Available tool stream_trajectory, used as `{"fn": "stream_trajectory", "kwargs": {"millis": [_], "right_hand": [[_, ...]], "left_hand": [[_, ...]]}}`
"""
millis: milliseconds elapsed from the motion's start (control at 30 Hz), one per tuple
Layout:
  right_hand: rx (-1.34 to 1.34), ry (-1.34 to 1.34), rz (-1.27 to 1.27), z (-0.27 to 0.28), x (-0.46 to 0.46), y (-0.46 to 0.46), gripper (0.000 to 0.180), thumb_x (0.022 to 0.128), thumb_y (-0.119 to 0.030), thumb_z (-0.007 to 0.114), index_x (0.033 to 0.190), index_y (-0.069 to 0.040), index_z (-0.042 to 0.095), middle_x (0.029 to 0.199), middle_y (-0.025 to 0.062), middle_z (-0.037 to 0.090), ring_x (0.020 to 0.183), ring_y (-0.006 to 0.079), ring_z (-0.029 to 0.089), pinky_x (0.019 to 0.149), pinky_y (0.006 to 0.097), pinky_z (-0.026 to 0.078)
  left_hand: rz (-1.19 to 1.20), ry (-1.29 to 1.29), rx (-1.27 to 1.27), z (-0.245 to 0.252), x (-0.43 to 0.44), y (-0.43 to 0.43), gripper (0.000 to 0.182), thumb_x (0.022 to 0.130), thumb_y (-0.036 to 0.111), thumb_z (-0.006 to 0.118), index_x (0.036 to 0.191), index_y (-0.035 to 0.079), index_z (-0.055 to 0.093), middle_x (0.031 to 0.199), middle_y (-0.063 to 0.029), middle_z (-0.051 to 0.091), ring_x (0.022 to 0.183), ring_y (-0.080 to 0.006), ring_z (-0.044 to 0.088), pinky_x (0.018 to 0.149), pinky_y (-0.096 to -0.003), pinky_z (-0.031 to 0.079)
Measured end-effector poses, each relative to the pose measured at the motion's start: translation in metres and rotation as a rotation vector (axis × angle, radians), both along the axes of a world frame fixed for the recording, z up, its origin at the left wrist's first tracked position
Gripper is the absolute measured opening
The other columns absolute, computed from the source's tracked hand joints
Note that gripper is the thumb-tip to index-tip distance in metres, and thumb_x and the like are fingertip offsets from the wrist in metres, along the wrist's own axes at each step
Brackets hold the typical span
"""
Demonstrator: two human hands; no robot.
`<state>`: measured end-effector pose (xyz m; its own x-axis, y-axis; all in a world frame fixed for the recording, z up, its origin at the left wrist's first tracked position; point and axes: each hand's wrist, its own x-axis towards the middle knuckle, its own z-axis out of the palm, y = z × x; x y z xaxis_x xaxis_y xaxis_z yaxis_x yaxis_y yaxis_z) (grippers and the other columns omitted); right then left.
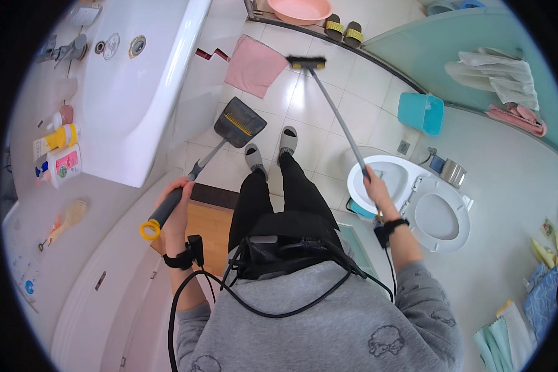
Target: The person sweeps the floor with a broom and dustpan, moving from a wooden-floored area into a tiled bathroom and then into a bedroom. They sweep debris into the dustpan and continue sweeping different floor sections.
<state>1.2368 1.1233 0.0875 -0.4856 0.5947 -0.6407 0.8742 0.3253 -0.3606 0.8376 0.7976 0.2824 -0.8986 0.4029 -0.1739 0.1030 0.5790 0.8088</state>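
Note:
My left hand [176,197] grips the grey handle of a long-handled dustpan [239,122]. The dark pan has a row of yellow comb teeth and lies on the white floor tiles, left of my slippers. Around the grey pole of a broom [337,116] my right hand [378,188] is closed, above the front of the white toilet bowl. The broom's black-bristled head [308,62] is farther out on the floor, with its left end at the right corner of a pink cloth [255,66].
A white washbasin [167,93] stands at the left. On the right are an uncovered toilet [385,183] and a turquoise bin [411,114]. Slippers [343,31] and a pink basin [302,10] sit beyond a dark curved sill. A black cable [279,316] hangs across my front.

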Motion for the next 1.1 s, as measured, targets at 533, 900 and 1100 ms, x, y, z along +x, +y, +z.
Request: {"fn": "stream_trajectory", "kwargs": {"millis": [533, 900, 1100], "right_hand": [[0.110, -0.049, 0.030, 0.075, 0.031, -0.122, 0.043, 0.089, -0.023, 0.053, 0.131, -0.023, 0.045, 0.085, 0.0219, 0.064, 0.076, 0.0423, 0.061, 0.066, 0.0507, 0.048], [0.059, -0.234, 0.053, 0.115, 0.088, -0.093, 0.044, 0.090, -0.024, 0.051, 0.134, -0.025, 0.043, 0.081, 0.0205, 0.064, 0.077, 0.0390, 0.062, 0.068, 0.0477, 0.049], [0.020, 0.020, -0.111, 0.082, 0.046, -0.023, 0.042, 0.090, -0.022, 0.054, 0.131, -0.017, 0.048, 0.080, 0.0177, 0.062, 0.068, 0.0321, 0.059, 0.062, 0.0406, 0.047]], "left_hand": [[-0.150, -0.073, 0.026, -0.057, -0.034, -0.030, 0.010, 0.077, 0.005, 0.072, 0.083, 0.001, 0.064, 0.073, -0.0034, 0.061, 0.068, -0.0095, 0.054, 0.064, -0.0230, 0.045], [-0.295, 0.013, 0.057, -0.073, -0.035, -0.003, 0.012, 0.077, 0.004, 0.072, 0.082, -0.001, 0.063, 0.072, -0.0039, 0.060, 0.066, -0.0098, 0.053, 0.062, -0.0229, 0.045], [-0.256, -0.008, 0.022, -0.069, -0.023, 0.014, 0.012, 0.077, 0.004, 0.072, 0.081, -0.001, 0.062, 0.073, -0.0048, 0.062, 0.066, -0.0111, 0.055, 0.063, -0.0235, 0.046]]}}
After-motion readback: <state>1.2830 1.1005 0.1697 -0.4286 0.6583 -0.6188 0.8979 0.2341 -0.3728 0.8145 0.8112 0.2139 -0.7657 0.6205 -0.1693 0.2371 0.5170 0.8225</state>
